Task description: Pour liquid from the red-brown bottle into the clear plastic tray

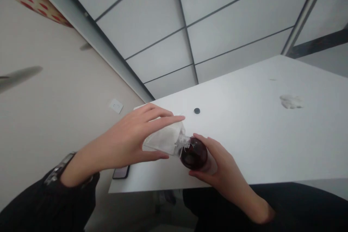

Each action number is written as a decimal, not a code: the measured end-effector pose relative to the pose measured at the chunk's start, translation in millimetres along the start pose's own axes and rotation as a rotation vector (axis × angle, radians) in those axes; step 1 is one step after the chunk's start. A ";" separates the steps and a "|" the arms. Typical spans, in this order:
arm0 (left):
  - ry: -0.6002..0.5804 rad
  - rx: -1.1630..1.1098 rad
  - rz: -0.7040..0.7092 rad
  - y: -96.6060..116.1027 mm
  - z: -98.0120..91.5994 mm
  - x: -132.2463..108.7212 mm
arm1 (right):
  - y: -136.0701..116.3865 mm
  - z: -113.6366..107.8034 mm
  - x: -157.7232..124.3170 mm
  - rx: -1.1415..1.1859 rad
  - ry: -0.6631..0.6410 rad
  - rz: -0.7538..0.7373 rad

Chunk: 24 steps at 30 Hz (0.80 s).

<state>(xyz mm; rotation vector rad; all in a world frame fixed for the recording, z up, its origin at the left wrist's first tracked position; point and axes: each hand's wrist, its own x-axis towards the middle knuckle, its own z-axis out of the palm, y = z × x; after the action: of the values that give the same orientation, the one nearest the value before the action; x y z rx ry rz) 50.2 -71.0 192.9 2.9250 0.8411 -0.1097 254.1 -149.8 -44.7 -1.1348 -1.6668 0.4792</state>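
Note:
My left hand (136, 134) is closed round a clear bottle (165, 139) with a whitish label, tilted so that its neck points right and slightly down. That neck meets the top of a dark brown-red bottle (194, 153), which my right hand (220, 163) grips from the right side. Whether liquid passes between the two bottles I cannot make out. On the white table (244, 123) beyond my hands lies a small dark round cap (197, 111).
A crumpled whitish piece (291, 101) and a thin strip (273, 79) lie towards the table's right. A phone (121, 172) rests at the front left edge. Behind the table stand white panelled doors (163, 47); a wall socket (116, 106) is at left.

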 end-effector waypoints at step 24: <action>0.204 -0.231 -0.328 -79.2 157.6 16.9 | 24.4 -6.3 -16.8 -0.136 0.032 0.134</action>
<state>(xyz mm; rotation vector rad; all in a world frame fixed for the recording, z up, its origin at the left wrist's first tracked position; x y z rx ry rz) 15.6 -12.9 29.2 2.5918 1.2659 0.2507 271.4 -153.8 -69.3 -1.3534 -1.6224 0.4347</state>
